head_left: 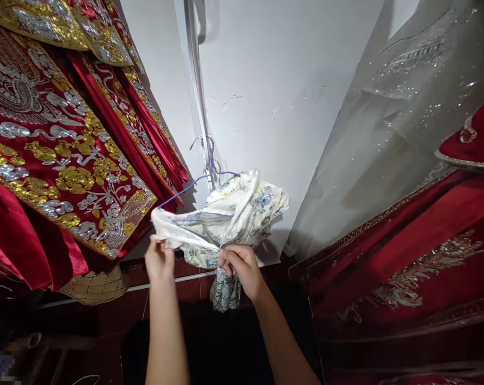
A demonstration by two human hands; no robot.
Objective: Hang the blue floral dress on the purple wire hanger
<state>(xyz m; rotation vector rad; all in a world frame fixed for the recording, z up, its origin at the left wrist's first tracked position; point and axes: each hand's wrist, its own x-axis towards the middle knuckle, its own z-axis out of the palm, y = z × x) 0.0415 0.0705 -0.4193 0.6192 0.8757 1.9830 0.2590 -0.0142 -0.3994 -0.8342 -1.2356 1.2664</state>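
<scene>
A white floral garment (242,214) with blue and yellow print hangs on a purple wire hanger (186,188) in front of the wall. The hanger's hook is up by a metal pole. My left hand (160,258) pinches the garment's left edge, below the hanger's left shoulder. At the lower middle, my right hand (240,265) is closed on the front of the same garment, where the cloth gathers. A bunched part of the printed cloth dangles below my right hand. The fingertips of both hands are partly hidden by the fabric.
Red robes (65,155) with gold and silver embroidery hang on the left. To the right are a sheer white sequinned fabric (370,139) and a red embroidered garment (426,256). A metal pole (194,69) runs along the white wall (282,64). A woven-patterned tan item (98,286) sits low at left.
</scene>
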